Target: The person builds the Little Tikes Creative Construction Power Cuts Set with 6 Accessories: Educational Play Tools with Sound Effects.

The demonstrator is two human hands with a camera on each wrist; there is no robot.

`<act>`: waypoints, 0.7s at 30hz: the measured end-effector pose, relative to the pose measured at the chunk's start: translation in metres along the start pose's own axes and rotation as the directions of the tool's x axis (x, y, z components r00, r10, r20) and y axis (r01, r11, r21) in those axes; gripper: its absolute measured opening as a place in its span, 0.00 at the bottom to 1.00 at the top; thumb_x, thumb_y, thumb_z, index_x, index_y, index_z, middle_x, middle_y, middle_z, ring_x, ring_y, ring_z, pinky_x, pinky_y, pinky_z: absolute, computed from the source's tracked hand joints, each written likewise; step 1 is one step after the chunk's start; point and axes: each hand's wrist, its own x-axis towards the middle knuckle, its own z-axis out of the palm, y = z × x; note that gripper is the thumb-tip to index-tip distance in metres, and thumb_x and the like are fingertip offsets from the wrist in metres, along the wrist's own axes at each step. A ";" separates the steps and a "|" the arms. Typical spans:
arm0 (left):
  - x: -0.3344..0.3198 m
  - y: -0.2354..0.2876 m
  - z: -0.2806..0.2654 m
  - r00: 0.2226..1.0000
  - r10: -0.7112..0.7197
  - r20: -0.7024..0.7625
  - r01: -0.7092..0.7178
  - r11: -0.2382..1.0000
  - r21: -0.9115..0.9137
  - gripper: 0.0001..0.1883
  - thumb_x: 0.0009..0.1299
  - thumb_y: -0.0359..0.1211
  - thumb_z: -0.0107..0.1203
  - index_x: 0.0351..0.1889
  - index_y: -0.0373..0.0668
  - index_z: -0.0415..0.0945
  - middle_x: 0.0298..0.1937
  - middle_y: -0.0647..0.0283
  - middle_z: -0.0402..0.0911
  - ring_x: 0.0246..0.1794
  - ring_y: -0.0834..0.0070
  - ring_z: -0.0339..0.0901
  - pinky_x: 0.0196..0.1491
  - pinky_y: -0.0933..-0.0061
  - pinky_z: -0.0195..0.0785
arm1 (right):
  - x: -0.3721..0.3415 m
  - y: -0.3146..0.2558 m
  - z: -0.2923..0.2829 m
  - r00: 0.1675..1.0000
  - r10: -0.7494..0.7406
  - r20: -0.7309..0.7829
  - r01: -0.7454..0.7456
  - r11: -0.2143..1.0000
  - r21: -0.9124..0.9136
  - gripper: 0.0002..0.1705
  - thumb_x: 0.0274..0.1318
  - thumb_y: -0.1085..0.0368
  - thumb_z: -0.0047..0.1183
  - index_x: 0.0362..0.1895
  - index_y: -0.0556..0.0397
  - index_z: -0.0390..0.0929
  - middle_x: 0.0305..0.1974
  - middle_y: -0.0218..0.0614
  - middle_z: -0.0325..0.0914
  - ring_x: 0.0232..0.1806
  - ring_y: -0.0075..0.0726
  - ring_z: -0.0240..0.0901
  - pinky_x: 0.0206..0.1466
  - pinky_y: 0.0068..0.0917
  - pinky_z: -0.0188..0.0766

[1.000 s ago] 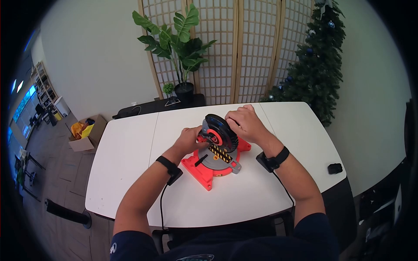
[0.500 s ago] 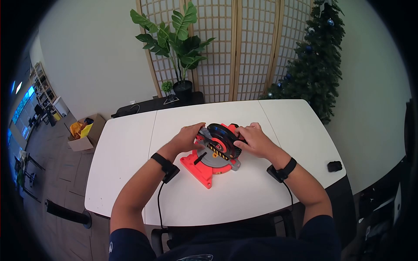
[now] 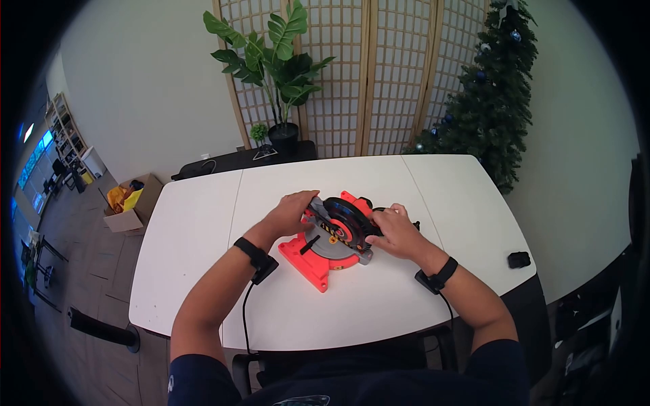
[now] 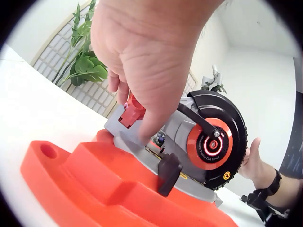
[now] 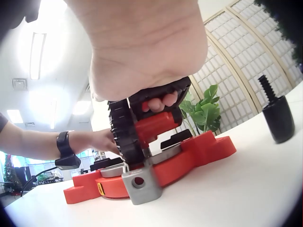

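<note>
The saw [image 3: 345, 220] stands upright on its orange base [image 3: 306, 262], about mid-table, on the white table [image 3: 379, 311]. Its blade's [image 5: 124, 130] long axis runs slantwise from far left to near right, the grey tongue [image 3: 366, 258] pointing near right. The base's 2 feet spread across that line, 1 near left and 1 far right. The left hand [image 3: 290, 213] grips the back end, thumb on the near side, its fingers seemingly curled round the red part [image 4: 132, 113], though the palm hides most of them. The right hand [image 3: 399, 233] holds the black handle [image 5: 181, 86], fingers hooked through it and close together. Just beside that hand, a black knob [image 5: 278, 122] stands on the table, threaded stem up.
</note>
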 end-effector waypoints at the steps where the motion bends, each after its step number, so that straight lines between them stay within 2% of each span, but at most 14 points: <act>1: 0.000 0.001 0.000 1.000 -0.002 -0.010 0.002 1.000 -0.009 0.41 0.51 0.31 0.72 0.65 0.36 0.66 0.57 0.50 0.77 0.58 0.54 0.76 0.63 0.59 0.67 | 0.000 -0.001 -0.001 1.000 0.005 0.018 -0.005 1.000 -0.006 0.33 0.62 0.35 0.47 0.44 0.55 0.73 0.35 0.40 0.77 0.42 0.47 0.73 0.64 0.48 0.51; 3: 0.001 0.005 -0.001 1.000 -0.005 -0.025 0.005 1.000 -0.015 0.40 0.52 0.33 0.73 0.64 0.37 0.68 0.55 0.51 0.79 0.56 0.55 0.77 0.61 0.59 0.68 | 0.000 0.001 0.000 1.000 0.002 0.019 -0.001 1.000 -0.018 0.34 0.62 0.34 0.47 0.45 0.55 0.73 0.35 0.40 0.77 0.43 0.47 0.74 0.65 0.48 0.51; 5: 0.003 0.013 -0.003 0.995 -0.100 0.023 0.099 0.995 0.028 0.34 0.55 0.38 0.72 0.59 0.40 0.71 0.48 0.56 0.82 0.52 0.58 0.79 0.56 0.58 0.67 | 0.000 0.002 0.000 1.000 0.001 0.021 -0.001 1.000 -0.027 0.35 0.62 0.33 0.47 0.45 0.56 0.73 0.36 0.40 0.77 0.43 0.47 0.74 0.65 0.48 0.51; 8: 0.002 0.018 -0.006 0.995 -0.098 0.010 0.097 0.989 0.115 0.29 0.58 0.42 0.70 0.54 0.44 0.72 0.43 0.60 0.83 0.48 0.62 0.80 0.54 0.60 0.65 | 0.001 0.001 0.001 1.000 -0.012 -0.006 0.012 1.000 -0.026 0.35 0.62 0.33 0.46 0.45 0.56 0.74 0.36 0.40 0.78 0.43 0.47 0.74 0.65 0.49 0.51; 14: 0.001 0.018 -0.006 0.993 -0.119 0.017 0.114 0.978 0.177 0.24 0.61 0.42 0.66 0.53 0.48 0.72 0.42 0.63 0.83 0.46 0.65 0.80 0.56 0.60 0.62 | 0.007 0.000 -0.005 1.000 -0.019 0.012 0.020 0.999 -0.027 0.35 0.62 0.33 0.46 0.44 0.55 0.74 0.35 0.40 0.78 0.43 0.47 0.74 0.65 0.49 0.52; 16: 0.000 0.020 -0.007 0.990 -0.139 0.035 0.131 0.977 0.170 0.23 0.62 0.42 0.65 0.53 0.49 0.72 0.42 0.64 0.83 0.47 0.65 0.80 0.55 0.60 0.62 | 0.009 -0.001 -0.008 0.999 -0.004 0.046 0.006 0.999 -0.032 0.34 0.62 0.33 0.47 0.44 0.55 0.74 0.35 0.39 0.78 0.43 0.47 0.74 0.65 0.49 0.52; 21: 0.001 0.022 -0.009 0.981 -0.186 0.062 0.176 0.974 0.144 0.22 0.63 0.41 0.64 0.54 0.48 0.72 0.43 0.63 0.84 0.48 0.66 0.81 0.56 0.60 0.62 | 0.010 0.001 -0.009 0.999 -0.034 0.018 0.034 0.999 -0.008 0.33 0.62 0.34 0.47 0.44 0.54 0.73 0.36 0.40 0.77 0.44 0.48 0.73 0.66 0.50 0.51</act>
